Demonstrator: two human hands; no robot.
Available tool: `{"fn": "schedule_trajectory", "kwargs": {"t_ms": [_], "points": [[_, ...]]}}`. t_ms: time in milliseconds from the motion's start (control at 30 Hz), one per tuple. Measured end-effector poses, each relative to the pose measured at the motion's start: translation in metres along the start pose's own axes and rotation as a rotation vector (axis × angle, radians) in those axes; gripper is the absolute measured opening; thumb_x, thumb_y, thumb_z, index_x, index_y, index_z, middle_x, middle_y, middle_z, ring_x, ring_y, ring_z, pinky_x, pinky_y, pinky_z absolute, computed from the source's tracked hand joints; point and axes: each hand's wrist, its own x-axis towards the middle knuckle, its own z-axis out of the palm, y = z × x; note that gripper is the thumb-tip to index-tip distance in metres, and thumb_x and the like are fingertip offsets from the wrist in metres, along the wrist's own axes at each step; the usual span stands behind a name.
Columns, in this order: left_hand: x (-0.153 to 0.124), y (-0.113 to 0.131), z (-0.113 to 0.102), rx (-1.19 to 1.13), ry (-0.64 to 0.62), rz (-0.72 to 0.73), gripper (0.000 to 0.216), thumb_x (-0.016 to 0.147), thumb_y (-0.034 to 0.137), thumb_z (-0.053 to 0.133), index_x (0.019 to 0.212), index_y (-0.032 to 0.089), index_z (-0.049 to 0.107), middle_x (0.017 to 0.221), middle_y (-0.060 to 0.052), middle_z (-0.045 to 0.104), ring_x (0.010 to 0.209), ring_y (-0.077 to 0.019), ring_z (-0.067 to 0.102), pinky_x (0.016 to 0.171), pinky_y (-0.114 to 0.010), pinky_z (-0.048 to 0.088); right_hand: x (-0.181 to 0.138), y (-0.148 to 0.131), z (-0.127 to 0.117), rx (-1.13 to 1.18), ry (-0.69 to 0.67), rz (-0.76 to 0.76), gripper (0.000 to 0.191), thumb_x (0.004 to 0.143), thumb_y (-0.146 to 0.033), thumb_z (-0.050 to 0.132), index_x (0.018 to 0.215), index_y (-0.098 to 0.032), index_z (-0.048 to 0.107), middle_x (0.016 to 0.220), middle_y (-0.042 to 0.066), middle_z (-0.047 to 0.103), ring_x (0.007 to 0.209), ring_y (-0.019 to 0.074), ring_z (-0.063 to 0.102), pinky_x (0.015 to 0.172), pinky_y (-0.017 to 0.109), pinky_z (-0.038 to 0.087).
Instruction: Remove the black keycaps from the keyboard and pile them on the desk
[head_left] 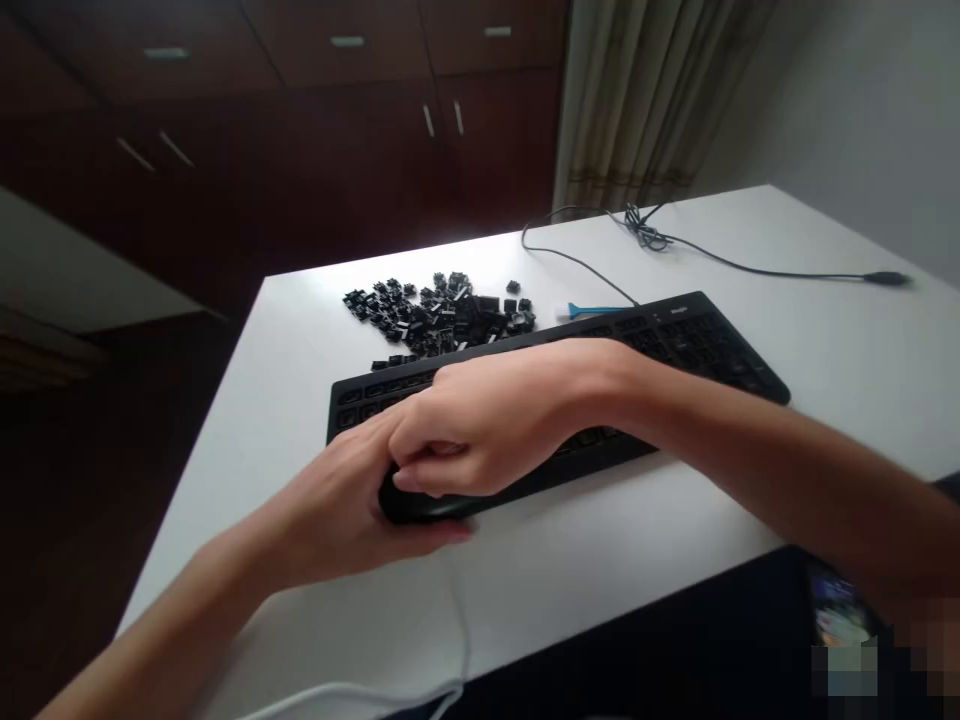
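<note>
A black keyboard [679, 340] lies slanted across the white table, with open square key wells showing at its far left corner. My left hand [352, 490] is closed on the keyboard's near left corner, the thumb along the front edge. Over the left half of the keyboard, my right hand [480, 430] is curled with its fingers bent inward against my left fingers. What those right fingers hold, if anything, is hidden. Just behind the keyboard lies a loose heap of black keycaps [427, 315]. A small blue-handled brush [596, 311] with a white end rests beside the heap.
The keyboard's black cable [577, 262] runs to a tied bundle and a plug [886, 279] at the back right. A white cable [337, 692] crosses the near edge of the table [240, 420]. A phone-like screen [836, 605] shows at lower right. Dark cabinets [300, 160] stand behind.
</note>
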Motion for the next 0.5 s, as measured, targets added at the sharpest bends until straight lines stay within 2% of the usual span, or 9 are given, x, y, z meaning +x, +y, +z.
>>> {"fn": "schedule_trajectory", "kwargs": {"t_ms": [100, 167, 233, 300, 400, 500], "points": [[-0.005, -0.002, -0.006, -0.009, -0.037, 0.093, 0.045, 0.078, 0.048, 0.079, 0.1, 0.021, 0.05, 0.114, -0.004, 0.068, 0.105, -0.0254, 0.067, 0.097, -0.037, 0.056, -0.011, 0.001, -0.005, -0.003, -0.026, 0.103, 0.018, 0.094, -0.022, 0.059, 0.108, -0.016, 0.068, 0.079, -0.002, 0.069, 0.058, 0.0092, 0.053, 0.05, 0.023, 0.036], [-0.007, -0.004, -0.007, -0.026, -0.042, 0.117, 0.046, 0.078, 0.048, 0.079, 0.101, 0.022, 0.049, 0.117, -0.005, 0.067, 0.112, -0.028, 0.065, 0.102, -0.042, 0.054, -0.015, -0.001, -0.004, -0.023, -0.05, 0.171, 0.027, 0.091, -0.026, 0.067, 0.116, -0.017, 0.065, 0.08, -0.001, 0.069, 0.059, 0.0104, 0.055, 0.049, 0.022, 0.036], [-0.006, -0.004, -0.008, -0.026, -0.055, 0.108, 0.056, 0.077, 0.05, 0.079, 0.115, 0.022, 0.048, 0.122, -0.007, 0.066, 0.117, -0.0311, 0.062, 0.104, -0.045, 0.052, -0.015, -0.003, -0.002, -0.029, -0.071, 0.195, 0.03, 0.089, -0.028, 0.071, 0.116, -0.017, 0.065, 0.084, -0.001, 0.07, 0.061, 0.0108, 0.057, 0.05, 0.022, 0.038], [-0.005, -0.003, -0.008, -0.006, -0.076, 0.08, 0.07, 0.077, 0.051, 0.079, 0.13, 0.023, 0.044, 0.134, -0.01, 0.06, 0.124, -0.0337, 0.059, 0.106, -0.047, 0.051, -0.014, -0.004, -0.001, -0.041, -0.094, 0.2, 0.025, 0.088, -0.029, 0.071, 0.109, -0.016, 0.068, 0.087, 0.0, 0.07, 0.063, 0.011, 0.058, 0.051, 0.022, 0.039], [-0.005, -0.002, -0.009, 0.014, -0.116, 0.053, 0.074, 0.078, 0.05, 0.079, 0.137, 0.022, 0.043, 0.146, -0.012, 0.052, 0.13, -0.0341, 0.055, 0.108, -0.046, 0.05, -0.011, -0.005, 0.0, -0.055, -0.117, 0.198, 0.019, 0.089, -0.027, 0.07, 0.103, -0.015, 0.07, 0.089, 0.001, 0.071, 0.066, 0.0118, 0.059, 0.052, 0.023, 0.04], [-0.006, -0.003, -0.01, -0.007, -0.088, 0.094, 0.082, 0.076, 0.051, 0.079, 0.143, 0.022, 0.04, 0.15, -0.012, 0.049, 0.133, -0.0343, 0.054, 0.11, -0.045, 0.049, -0.012, -0.008, 0.004, -0.057, -0.082, 0.233, 0.016, 0.09, -0.025, 0.068, 0.102, -0.014, 0.069, 0.09, 0.003, 0.069, 0.07, 0.0132, 0.059, 0.054, 0.024, 0.04]]}}
